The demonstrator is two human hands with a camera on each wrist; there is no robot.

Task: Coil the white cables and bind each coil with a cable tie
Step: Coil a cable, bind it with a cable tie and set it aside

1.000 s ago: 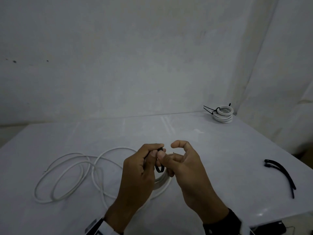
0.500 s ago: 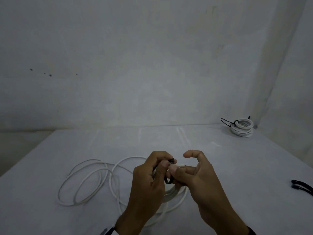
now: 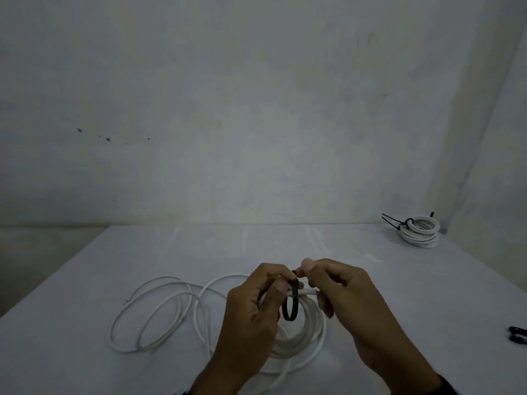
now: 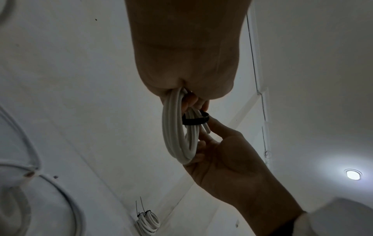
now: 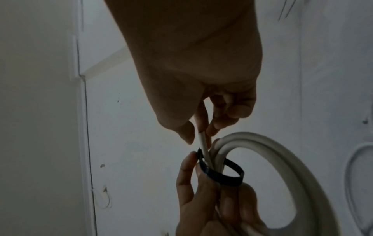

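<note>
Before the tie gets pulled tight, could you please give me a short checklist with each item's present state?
1. Black cable tie looped round the strands: ok.
2. Tie cinched snug: not ok, the loop is slack.
3. Left hand grips the coil: ok.
4. Right hand pinches the tie's tail: cannot tell; its fingers hold a loose cable end.
5. All turns inside the loop: cannot tell.
</note>
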